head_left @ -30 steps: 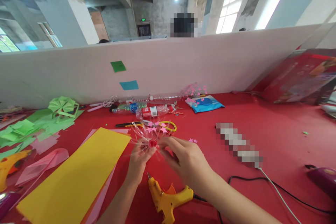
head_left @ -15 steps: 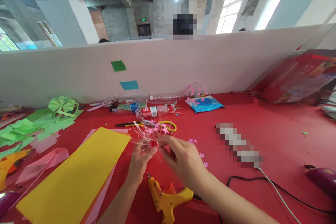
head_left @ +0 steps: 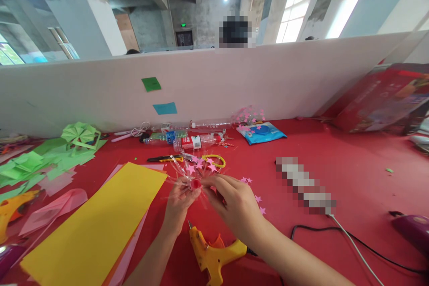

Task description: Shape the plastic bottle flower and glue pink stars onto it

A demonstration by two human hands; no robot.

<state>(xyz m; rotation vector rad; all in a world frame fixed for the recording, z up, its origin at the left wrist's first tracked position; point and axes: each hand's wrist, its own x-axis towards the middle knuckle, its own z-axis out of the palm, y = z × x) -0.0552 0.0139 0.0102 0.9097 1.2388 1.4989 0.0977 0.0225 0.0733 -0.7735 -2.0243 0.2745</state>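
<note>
Between my two hands is a cut plastic bottle top [head_left: 195, 183] with a red ring at its neck and clear strips fanning outward. Several pink paper stars [head_left: 199, 163] sit on its far strips. My left hand [head_left: 179, 201] is closed on the left side of the neck. The fingers of my right hand [head_left: 231, 199] pinch at the right side; what lies between their tips is hidden. Just below the hands a yellow glue gun [head_left: 214, 254] lies on the red table, its nozzle pointing up and left. Loose pink stars [head_left: 258, 198] lie right of my right hand.
Yellow card sheets [head_left: 97, 228] lie on the left, beyond them green folded paper [head_left: 47, 156]. Scissors [head_left: 214, 160], a cutter knife [head_left: 164, 158], plastic bottles [head_left: 192, 143] and a blue wipes pack [head_left: 263, 132] lie behind. A power strip [head_left: 304, 185] trails cables at right. A white partition [head_left: 201, 85] rises behind.
Both hands and the bottle top stay almost in place. The strips with the stars have shifted very slightly.
</note>
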